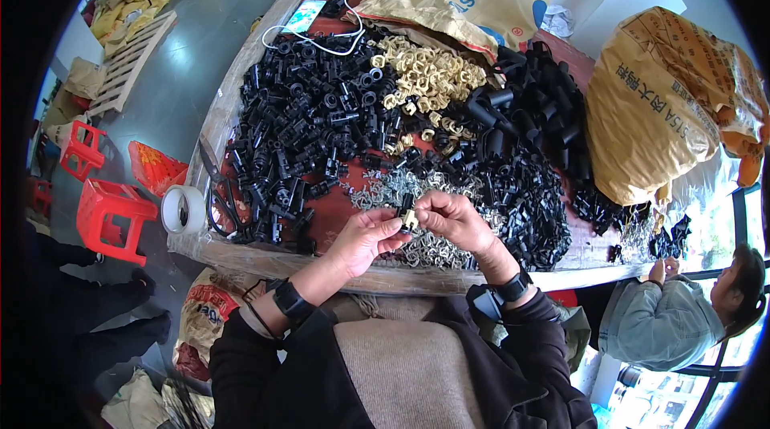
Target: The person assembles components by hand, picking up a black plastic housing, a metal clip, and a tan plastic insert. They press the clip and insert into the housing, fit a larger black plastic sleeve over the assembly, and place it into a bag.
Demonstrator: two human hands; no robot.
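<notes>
Near the front edge of the table, my left hand point(369, 240) pinches a small part made of a cream-coloured plastic piece point(411, 220) and a black plastic piece point(407, 201). My right hand point(455, 222) grips the same part from the other side, its fingers closed and close to the left fingertips. How the two pieces join is too small to tell. Under and behind the hands lies a heap of small silvery clips point(433, 253). Black plastic fittings point(309, 120) fill the left of the table, with cream pieces point(425, 72) heaped behind and small black parts point(533, 216) to the right.
Scissors point(218, 180) and a tape roll point(183, 209) rest at the table's left edge. A phone point(305, 17) with a white cable lies at the back. Large sacks point(654, 108) flank the right side. A co-worker point(670, 325) sits at right; red stools point(116, 212) stand at left.
</notes>
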